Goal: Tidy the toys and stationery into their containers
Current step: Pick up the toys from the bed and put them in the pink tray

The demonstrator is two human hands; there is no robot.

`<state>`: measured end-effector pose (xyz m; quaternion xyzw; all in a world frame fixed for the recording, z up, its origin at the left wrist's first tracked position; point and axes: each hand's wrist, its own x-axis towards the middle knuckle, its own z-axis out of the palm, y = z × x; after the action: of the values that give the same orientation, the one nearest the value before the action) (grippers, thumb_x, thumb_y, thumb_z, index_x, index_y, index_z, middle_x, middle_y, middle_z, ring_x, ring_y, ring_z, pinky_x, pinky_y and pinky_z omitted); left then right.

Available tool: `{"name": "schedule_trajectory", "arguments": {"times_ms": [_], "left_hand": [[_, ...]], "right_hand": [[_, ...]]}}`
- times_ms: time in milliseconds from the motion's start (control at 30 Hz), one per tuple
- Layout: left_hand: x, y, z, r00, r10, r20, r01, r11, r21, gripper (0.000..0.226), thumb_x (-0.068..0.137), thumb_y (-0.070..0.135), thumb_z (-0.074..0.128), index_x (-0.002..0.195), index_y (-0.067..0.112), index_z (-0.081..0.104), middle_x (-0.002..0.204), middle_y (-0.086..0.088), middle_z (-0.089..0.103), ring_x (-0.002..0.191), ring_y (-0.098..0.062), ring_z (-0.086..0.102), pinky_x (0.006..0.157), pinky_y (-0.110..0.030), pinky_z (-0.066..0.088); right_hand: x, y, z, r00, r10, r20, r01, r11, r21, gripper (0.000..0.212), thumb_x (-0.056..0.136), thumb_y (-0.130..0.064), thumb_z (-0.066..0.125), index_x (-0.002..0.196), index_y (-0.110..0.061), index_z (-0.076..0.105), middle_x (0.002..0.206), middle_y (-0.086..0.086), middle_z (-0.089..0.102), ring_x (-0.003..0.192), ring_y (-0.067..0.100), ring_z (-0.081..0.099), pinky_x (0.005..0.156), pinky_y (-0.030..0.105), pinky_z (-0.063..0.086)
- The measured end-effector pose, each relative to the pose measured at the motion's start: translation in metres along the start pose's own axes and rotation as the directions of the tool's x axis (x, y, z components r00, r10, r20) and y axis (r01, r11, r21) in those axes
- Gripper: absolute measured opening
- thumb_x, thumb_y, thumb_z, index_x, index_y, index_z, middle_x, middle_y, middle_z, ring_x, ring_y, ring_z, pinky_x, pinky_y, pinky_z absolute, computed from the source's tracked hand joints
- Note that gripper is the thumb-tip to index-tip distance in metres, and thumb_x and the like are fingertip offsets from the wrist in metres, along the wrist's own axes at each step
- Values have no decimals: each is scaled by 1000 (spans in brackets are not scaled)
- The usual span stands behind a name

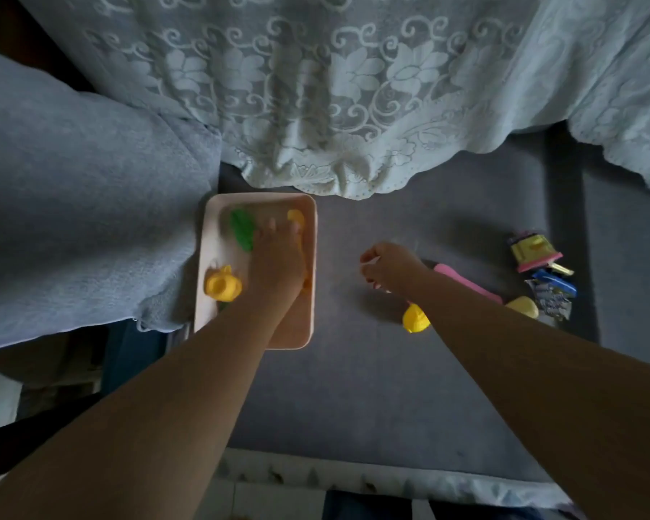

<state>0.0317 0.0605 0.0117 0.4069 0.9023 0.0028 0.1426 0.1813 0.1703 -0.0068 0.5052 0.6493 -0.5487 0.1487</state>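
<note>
- pink tray (203,257): lying under the left hand (276,264), already holding several toys; judged partly filled.
- left hand: reaching into the tray, fingers spread flat over the contents; whether it is gripping anything cannot be told.
- green toy (242,228): sitting in the tray just left of the left fingertips.
- yellow duck-like toy (223,284): sitting in the tray left of the left wrist.
- yellow piece (296,217): showing in the tray just beyond the left fingers.
- right hand (391,270): curling shut over a small white item (373,261), too small to identify.
- second yellow toy (415,320): lying loose just under the right wrist.
- pink stick-shaped toy (466,284): lying loose right of the right hand.
- yellow-and-pink block toy (535,253), wrappers (552,294) and pale yellow piece (522,307): waiting further right, well apart from the tray.
- progress: roughly half appearing done.
</note>
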Motion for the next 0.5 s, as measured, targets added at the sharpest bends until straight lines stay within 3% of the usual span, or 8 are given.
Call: {"name": "schedule_trajectory", "arguments": {"times_ms": [133,233,333,500], "left_hand": [[-2,57,18,980,199,9,-199,980,-3,26,83,13,52,107,21,54,108,-5,53,109,-29,48,94,-38,33],[-16,114,34,960,279,22,-274,953,-131,32,75,3,61,105,13,62,99,-13,59,97,-32,55,83,-33,35],[-25,157,59,953,292,78,-271,939,-210,38,76,5,62,113,13,62,108,-15,60,103,-34,55,89,-38,42],[-33,223,94,911,362,197,-352,932,-84,46,85,7,53,129,18,51,125,-9,53,118,-31,46,97,-37,39]], "right_hand": [[-5,42,-40,998,38,-55,-40,999,-33,15,84,-10,61,99,-10,66,79,10,66,58,17,58,65,27,49],[-15,79,-77,988,49,-146,-68,990,-127,21,86,-18,63,105,-14,69,104,12,70,94,29,66,81,30,49],[-23,105,-109,965,31,-259,-102,959,-265,27,87,-15,56,112,-20,64,121,9,64,113,29,58,91,29,45],[-27,144,-159,921,-138,-364,-32,905,-424,33,85,-8,53,112,-22,63,125,8,51,118,30,49,88,35,45]]}}
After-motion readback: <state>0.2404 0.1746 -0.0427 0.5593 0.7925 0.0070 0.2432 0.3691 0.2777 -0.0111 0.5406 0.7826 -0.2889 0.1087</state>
